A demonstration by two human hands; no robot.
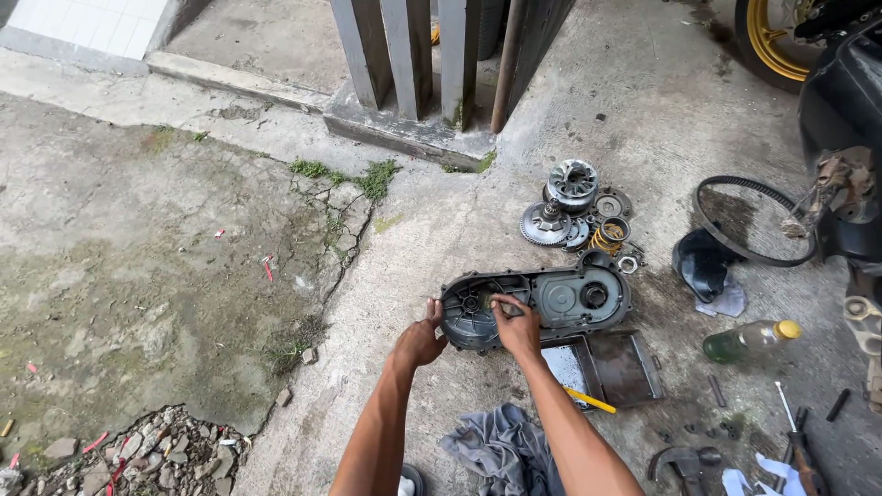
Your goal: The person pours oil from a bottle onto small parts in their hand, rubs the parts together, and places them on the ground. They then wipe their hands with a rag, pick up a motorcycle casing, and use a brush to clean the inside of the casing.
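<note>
Wide cracked concrete ground (184, 239) to the left of the grip, bare but for weeds and scraps of litter: plenty of open room there. Beyond the grip, a step with grey posts (404, 55) closing off the far edge. Right of the grip, crowded: black scooter body (845, 138), gold wheel rim (767, 37), rubber belt loop (749, 220) well apart from the hands.

Under the hands, flat on the concrete, a long dark engine cover (551, 298), open side up, ribbed inside, round hub at the right end, greasy and dull grey-black. Touching its near edge, a shallow metal tray (616, 367) with a yellow-handled tool (588, 400) at its corner. Just past the cover, a pile of pulley parts and gears (579, 211), one gold spring among them. Nearer than the tray, a grey rag (501, 450). Farther right, a green bottle with yellow cap (749, 340), then screwdrivers (795, 441) and small bolts.

Left hand (421, 340) curled against the cover's left rim, fingers touching the edge. Right hand (516, 326) pressed into the cover's left hollow, fingers bent around something small; what is pinched, cannot tell.
</note>
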